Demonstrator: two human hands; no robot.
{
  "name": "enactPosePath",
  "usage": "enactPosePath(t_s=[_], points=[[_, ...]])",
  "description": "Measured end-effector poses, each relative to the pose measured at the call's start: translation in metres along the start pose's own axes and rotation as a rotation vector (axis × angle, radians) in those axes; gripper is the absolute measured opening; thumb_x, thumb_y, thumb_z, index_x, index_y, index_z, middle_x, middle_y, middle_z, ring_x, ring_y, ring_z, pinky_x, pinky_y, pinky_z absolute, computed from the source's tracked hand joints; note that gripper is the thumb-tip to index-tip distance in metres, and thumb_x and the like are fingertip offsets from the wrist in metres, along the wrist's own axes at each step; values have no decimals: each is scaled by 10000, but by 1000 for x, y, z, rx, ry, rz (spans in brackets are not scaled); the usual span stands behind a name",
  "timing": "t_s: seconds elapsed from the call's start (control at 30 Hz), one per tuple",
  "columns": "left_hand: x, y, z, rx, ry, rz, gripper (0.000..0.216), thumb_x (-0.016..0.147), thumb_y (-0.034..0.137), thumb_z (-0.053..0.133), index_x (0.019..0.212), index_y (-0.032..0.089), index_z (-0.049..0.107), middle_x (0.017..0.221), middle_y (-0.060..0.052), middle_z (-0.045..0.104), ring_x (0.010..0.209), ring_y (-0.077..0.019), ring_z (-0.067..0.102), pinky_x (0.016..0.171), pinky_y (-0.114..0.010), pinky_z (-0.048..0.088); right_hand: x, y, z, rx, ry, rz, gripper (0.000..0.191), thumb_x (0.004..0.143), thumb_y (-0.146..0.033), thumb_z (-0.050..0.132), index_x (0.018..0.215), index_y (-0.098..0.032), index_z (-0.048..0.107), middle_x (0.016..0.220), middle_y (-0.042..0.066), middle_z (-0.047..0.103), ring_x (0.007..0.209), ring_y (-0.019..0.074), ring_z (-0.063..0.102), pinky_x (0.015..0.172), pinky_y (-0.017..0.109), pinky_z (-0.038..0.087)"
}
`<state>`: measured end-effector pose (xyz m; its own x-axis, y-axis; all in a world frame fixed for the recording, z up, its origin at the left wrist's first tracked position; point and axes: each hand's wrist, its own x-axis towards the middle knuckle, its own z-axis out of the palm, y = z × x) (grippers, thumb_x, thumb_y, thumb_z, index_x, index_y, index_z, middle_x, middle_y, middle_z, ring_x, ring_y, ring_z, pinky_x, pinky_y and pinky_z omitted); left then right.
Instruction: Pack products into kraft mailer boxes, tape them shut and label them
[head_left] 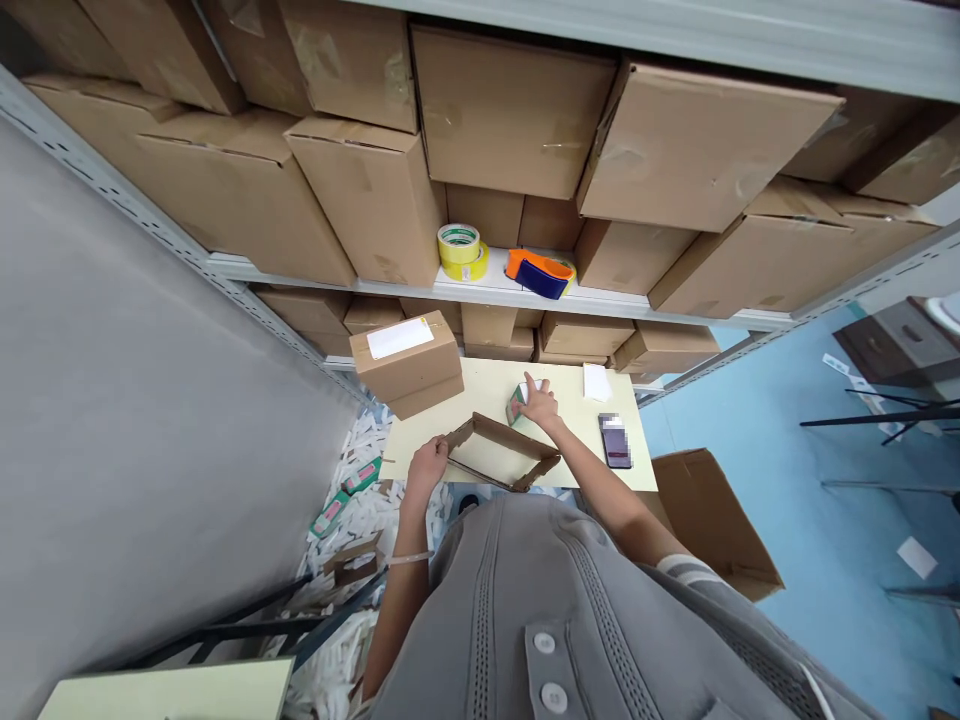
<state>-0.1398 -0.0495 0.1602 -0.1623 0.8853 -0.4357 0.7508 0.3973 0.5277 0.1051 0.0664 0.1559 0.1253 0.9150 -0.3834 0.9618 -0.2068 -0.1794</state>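
My left hand [426,466] grips the left edge of a small open cardboard box [501,452] that lies on the pale yellow table [480,390]. My right hand [538,405] rests on top of a small green and white packet [516,402] just beyond the box, fingers curled over it. A sealed brown carton with a white label [405,362] stands at the table's far left. A phone [616,441] lies at the right side, and a white slip of paper [597,382] lies behind it.
Metal shelves [495,288] stacked with brown cartons rise behind the table. Yellow tape rolls [461,251] and an orange and blue tape dispenser [540,272] sit on the shelf. An open carton [712,525] stands on the blue floor at right. White and green packets [352,480] litter the floor left.
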Motion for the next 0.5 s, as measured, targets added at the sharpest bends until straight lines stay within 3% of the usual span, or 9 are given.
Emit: enactPosePath(t_s=[0.23, 0.5], points=[[-7, -8, 6, -114, 34, -18, 413, 981, 239, 387, 1318, 144, 606, 1303, -125, 669, 1213, -257, 623, 980, -339, 474, 32, -13, -4, -71, 64, -108, 605, 912, -451, 543, 1471, -332, 345, 1350, 127, 414, 1148, 287, 552, 882, 371, 463], [-7, -9, 4, -136, -18, -54, 421, 977, 241, 392, 1333, 144, 594, 1282, -130, 680, 1210, -270, 623, 988, -354, 470, 68, -67, -15, -95, 125, -200, 551, 916, -418, 549, 1431, -330, 375, 1354, 117, 400, 1171, 280, 519, 871, 350, 465]])
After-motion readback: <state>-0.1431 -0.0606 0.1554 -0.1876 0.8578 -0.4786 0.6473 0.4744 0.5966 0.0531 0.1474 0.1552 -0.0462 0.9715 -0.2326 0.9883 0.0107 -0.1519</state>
